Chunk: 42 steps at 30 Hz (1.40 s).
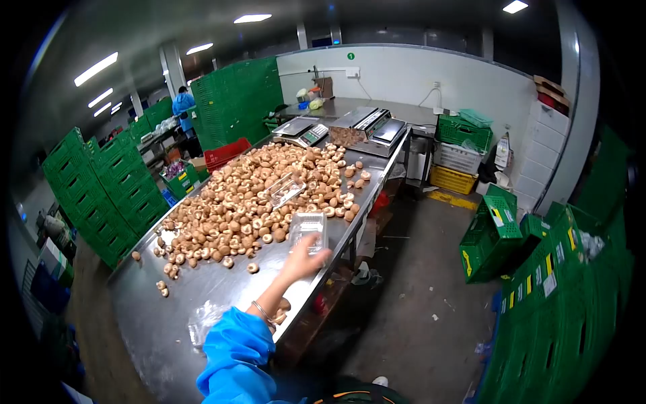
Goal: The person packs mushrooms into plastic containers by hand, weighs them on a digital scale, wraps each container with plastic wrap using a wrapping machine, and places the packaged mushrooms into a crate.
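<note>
My left hand point(304, 261), in a blue sleeve with a bracelet at the wrist, reaches over the right side of the metal table point(161, 350). Its fingers are apart at the near end of a clear plastic tray point(309, 224); whether they touch it I cannot tell. Brown mushrooms point(235, 212) lie in a wide heap past the hand, and a few more show beside the forearm. Another clear plastic container point(286, 191) rests on the heap. Crumpled-looking clear plastic point(204, 324) lies left of the sleeve. My right hand is out of view.
Weighing scales point(311, 136) stand at the table's far end, with a red crate point(225, 153) at the heap's far left. Green crates are stacked at left point(101, 195) and right point(558, 303). A person in blue point(183, 104) is in the background.
</note>
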{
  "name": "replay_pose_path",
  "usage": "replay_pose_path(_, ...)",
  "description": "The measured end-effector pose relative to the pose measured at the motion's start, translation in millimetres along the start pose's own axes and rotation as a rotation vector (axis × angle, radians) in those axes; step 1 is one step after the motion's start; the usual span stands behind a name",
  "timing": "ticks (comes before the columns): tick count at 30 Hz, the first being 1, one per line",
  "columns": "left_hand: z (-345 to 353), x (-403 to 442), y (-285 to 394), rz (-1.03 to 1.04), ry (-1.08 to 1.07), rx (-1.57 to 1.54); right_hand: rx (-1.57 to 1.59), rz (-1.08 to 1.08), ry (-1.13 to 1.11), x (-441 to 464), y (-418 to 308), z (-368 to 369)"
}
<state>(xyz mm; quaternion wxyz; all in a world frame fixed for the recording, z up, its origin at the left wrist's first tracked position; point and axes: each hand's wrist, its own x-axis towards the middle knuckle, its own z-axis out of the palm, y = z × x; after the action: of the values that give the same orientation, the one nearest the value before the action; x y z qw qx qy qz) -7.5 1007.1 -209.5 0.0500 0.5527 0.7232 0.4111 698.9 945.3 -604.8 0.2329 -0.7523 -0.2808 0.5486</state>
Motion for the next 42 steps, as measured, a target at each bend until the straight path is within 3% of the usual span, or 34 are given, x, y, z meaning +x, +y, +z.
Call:
replay_pose_path(1, -4.4, 34.4, -31.4, -0.051, 0.071, 0.184, 0.053, -0.062, -0.016, 53.0, -42.6, 8.4)
replay_pose_path(3, 0.1, 99.5, -97.4, -0.081, 0.301, 0.167, 0.146, -0.158, -0.206, 175.5, -115.7, 38.9)
replay_pose_path(4, -4.7, 128.9, -114.8, -0.254, 0.272, 0.202, 0.057, -0.245, -0.006, 132.9, -211.3, 93.1)
replay_pose_path(6, -8.2, 177.6, -137.1, -0.392, 0.054, 0.480, 0.012, -0.273, -0.183, 66.0, -359.9, 165.4)
replay_pose_path(7, -1.4, 192.0, -133.8, -0.535, 0.012, 0.610, -0.020, -0.311, -0.246, 68.0, -399.2, 199.9)
replay_pose_path(8, 8.3, 211.2, -180.1, -0.519, 0.001, 0.634, -0.052, -0.353, -0.313, 72.5, -436.6, 234.5)
replay_pose_path(10, 17.9, 246.4, -199.6, -0.679, -0.159, 0.738, -0.049, -0.408, -0.440, 80.1, -501.2, 301.9)
replay_pose_path(11, 19.0, 270.0, -215.9, -0.724, -0.099, 0.717, -0.135, -0.461, -0.498, 90.3, -537.8, 310.9)
replay_pose_path(12, 32.5, 277.8, -260.6, -0.749, -0.118, 0.763, -0.212, -0.504, -0.562, 121.0, -542.1, 336.1)
replay_pose_path(13, 27.5, 298.1, -244.1, -0.833, -0.119, 0.714, -0.299, -0.543, -0.614, 126.3, -573.0, 336.3)
replay_pose_path(14, 24.8, 309.6, -251.3, -0.852, -0.098, 0.680, -0.402, -0.532, -0.529, 139.9, -597.8, 327.2)
replay_pose_path(15, 25.7, 312.6, -272.3, -0.803, -0.108, 0.628, -0.498, -0.509, -0.454, 170.5, -604.1, 316.7)
replay_pose_path(16, 42.0, 304.5, -310.5, -0.732, -0.039, 0.829, -0.585, -0.475, -0.393, 208.7, -586.3, 314.9)
replay_pose_path(18, 46.7, 302.3, -324.3, -0.607, 0.060, 0.897, -0.472, -0.201, -0.211, 248.5, -576.6, 288.1)
replay_pose_path(19, 44.8, 297.4, -346.9, -0.474, 0.017, 0.957, -0.352, -0.167, -0.147, 277.2, -563.8, 279.9)
replay_pose_path(22, 39.8, 348.7, -283.6, -0.518, 0.614, 0.587, -0.182, -0.277, -0.143, 333.8, -594.9, 276.6)
replay_pose_path(24, 45.8, 401.1, -229.7, -0.456, 0.661, 0.386, -0.148, -0.344, -0.309, 289.3, -685.9, 343.4)
replay_pose_path(25, 60.0, 439.3, -191.2, -0.414, 0.634, 0.360, -0.147, -0.345, -0.440, 220.4, -769.3, 408.3)
replay_pose_path(27, 129.0, 498.2, -158.2, -0.368, 0.517, 0.214, -0.106, -0.410, -0.983, 129.0, -876.7, 524.2)
replay_pose_path(29, 221.4, 540.6, -145.7, -0.414, 0.391, -0.094, -0.028, -0.540, -1.520, 116.5, -909.2, 628.2)
replay_pose_path(30, 264.8, 563.5, -141.8, -0.328, 0.467, -0.063, -0.095, -0.613, -1.608, 125.9, -921.1, 666.9)
replay_pose_path(31, 286.5, 586.6, -126.8, -0.379, 0.326, 0.078, 0.031, -0.540, -1.676, 135.5, -926.0, 703.3)
replay_pose_path(32, 304.2, 605.5, -120.5, -0.251, 0.330, 0.007, -0.045, -0.522, -1.550, 138.7, -941.6, 719.1)
replay_pose_path(33, 307.7, 619.8, -107.0, -0.280, 0.395, -0.024, -0.063, -0.310, -1.487, 133.8, -965.7, 725.5)
replay_pose_path(35, 320.1, 632.3, -126.8, -0.407, 0.259, -0.020, -0.081, 0.045, -1.425, 167.2, -980.9, 760.1)
replay_pose_path(36, 321.3, 636.2, -131.5, -0.460, 0.180, 0.005, -0.175, -0.012, -1.401, 170.2, -989.8, 771.7)
replay_pose_path(38, 311.0, 646.2, -140.2, -0.495, 0.244, -0.007, -0.354, -0.154, -1.355, 169.3, -1009.4, 814.4)
replay_pose_path(39, 289.8, 646.9, -137.7, -0.346, 0.375, 0.046, -0.489, -0.237, -1.364, 163.5, -1029.0, 831.9)
replay_pose_path(40, 259.3, 646.7, -134.8, -0.340, 0.429, 0.021, -0.617, -0.320, -1.369, 160.1, -1048.2, 851.8)
replay_pose_path(41, 249.5, 627.0, -151.4, -0.444, 0.601, 0.187, -0.837, -0.571, -1.369, 169.9, -1053.8, 878.7)
replay_pose_path(42, 223.6, 601.9, -161.6, -0.615, 0.646, 0.448, -1.060, -1.120, -1.293, 183.4, -1058.4, 907.1)
